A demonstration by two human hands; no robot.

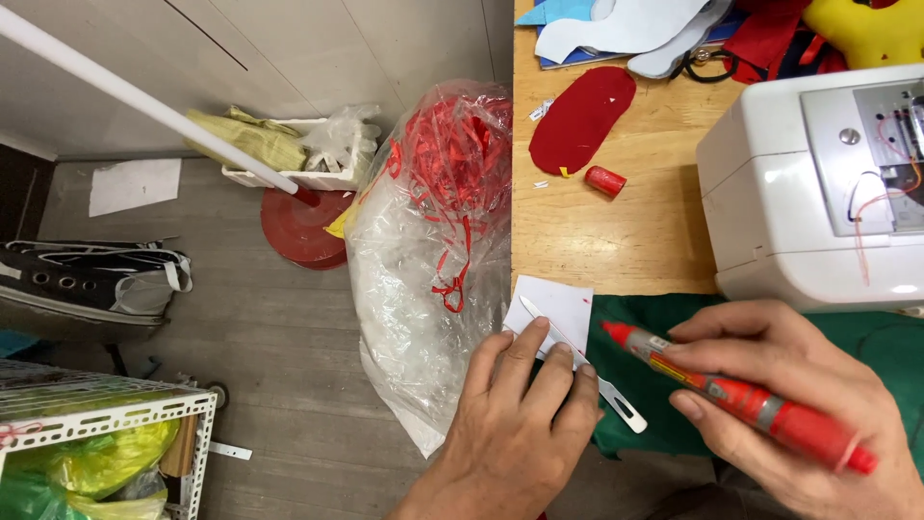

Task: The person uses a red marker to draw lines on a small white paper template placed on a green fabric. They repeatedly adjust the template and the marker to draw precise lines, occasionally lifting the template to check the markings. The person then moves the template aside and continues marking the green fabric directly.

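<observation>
My left hand [525, 419] lies flat with its fingers pressing a small white paper piece [556, 306] and a thin white tool [587, 361] onto the table edge. My right hand [799, 404] grips a red marker [736, 395], uncapped, with its tip pointing left toward the paper. Green fabric [654, 385] lies under both hands. The marker's red cap [605, 180] rests on the wooden table [626, 231] further back.
A white sewing machine [818, 183] stands at the right. A red oval felt piece [582, 117], blue and white cutouts and a yellow plush lie at the back. A clear plastic bag [433, 250] of red scraps hangs off the table's left edge. Shoes, a white wire rack and a bin sit on the floor.
</observation>
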